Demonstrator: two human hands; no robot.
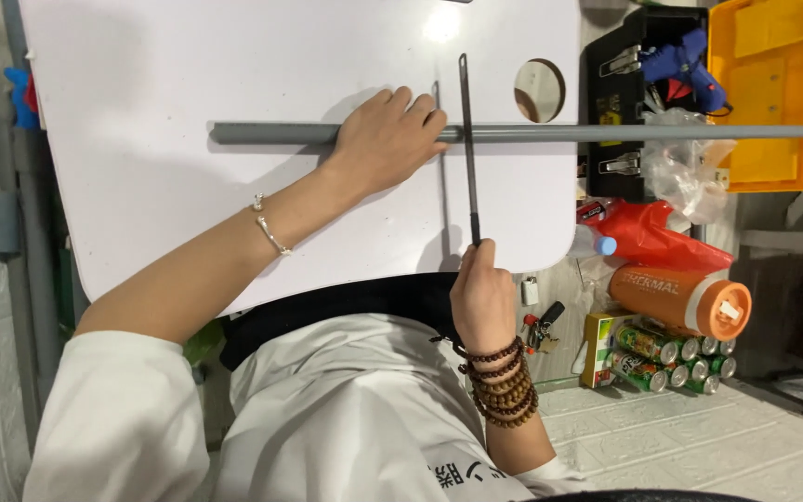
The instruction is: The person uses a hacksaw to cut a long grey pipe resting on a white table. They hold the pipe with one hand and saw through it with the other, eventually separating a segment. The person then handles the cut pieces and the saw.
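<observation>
White shirt fabric [327,418] fills the lower part of the view, nearest the lens. Just beyond it, the right hand [482,293], its wrist wrapped in brown wooden bead bracelets [504,386], is clenched around the handle end of a long thin dark metal file [467,149]. The file's blade runs away from the body across a long grey plastic pipe [532,133], touching it where they cross. The pipe lies crosswise on a white tabletop [188,74] and juts out past the table's edge. The left hand [388,139], a thin silver bracelet [269,228] on its wrist, presses down over the pipe with fingers curled over it, just beside the file. Off the table's edge sit a yellow and black toolbox [773,93] with a blue glue gun [685,65], a red plastic bag [652,237], an orange bottle [680,297] and green cans [662,358].
</observation>
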